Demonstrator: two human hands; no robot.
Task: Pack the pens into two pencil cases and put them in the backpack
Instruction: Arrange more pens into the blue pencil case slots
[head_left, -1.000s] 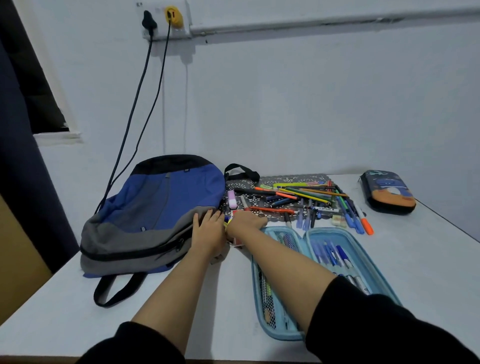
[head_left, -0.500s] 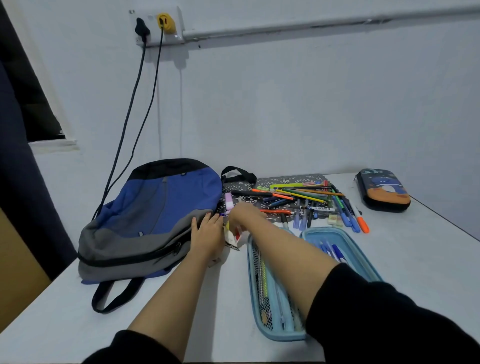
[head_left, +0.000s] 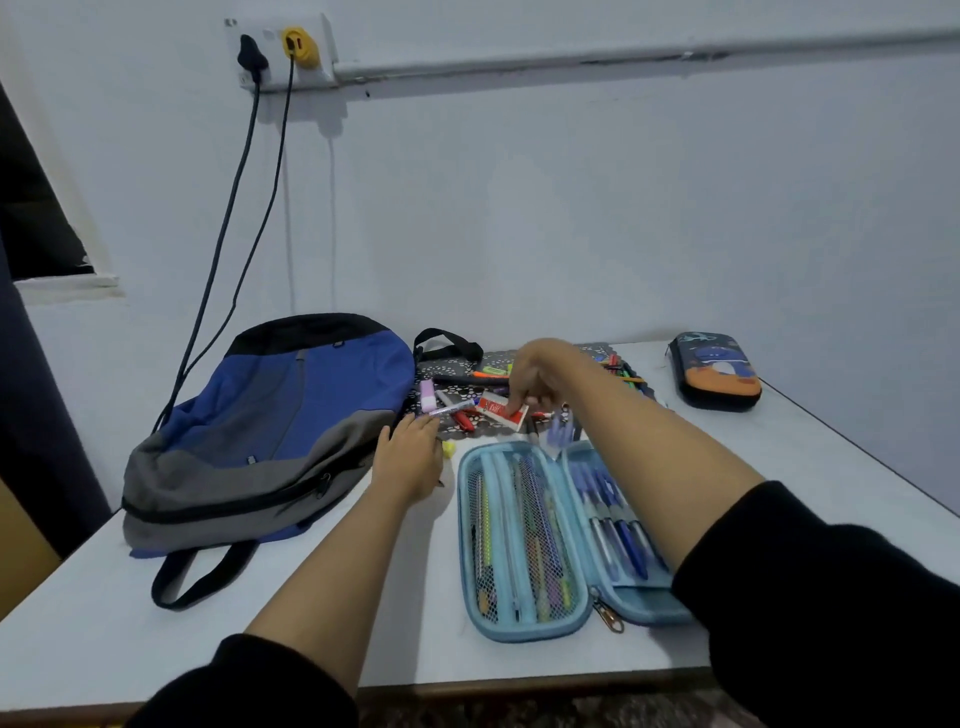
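An open light-blue pencil case (head_left: 470, 525) lies in front of me, with pens under its mesh and blue pens (head_left: 615, 514) in the right half. My right hand (head_left: 535, 376) hovers over the pile of loose pens (head_left: 480, 376) and pinches a red-and-white packet (head_left: 500, 408). My left hand (head_left: 410, 460) lies palm down on the table beside the blue and grey backpack (head_left: 270, 431). Its fingertips are at the end of a purple pen (head_left: 453, 409), and something yellow (head_left: 448, 448) pokes out from under it. A second, dark pencil case (head_left: 716, 371) lies zipped at the far right.
The loose pens lie on a dark patterned mat (head_left: 452, 366) against the wall, with a pink eraser (head_left: 427, 395) at its left. Two cables (head_left: 244, 197) hang from a wall socket down behind the backpack. The table's right edge (head_left: 857, 447) runs diagonally.
My right hand has risen from beside the left hand to above the pen pile, carrying the red-and-white packet. The left hand has stayed by the backpack.
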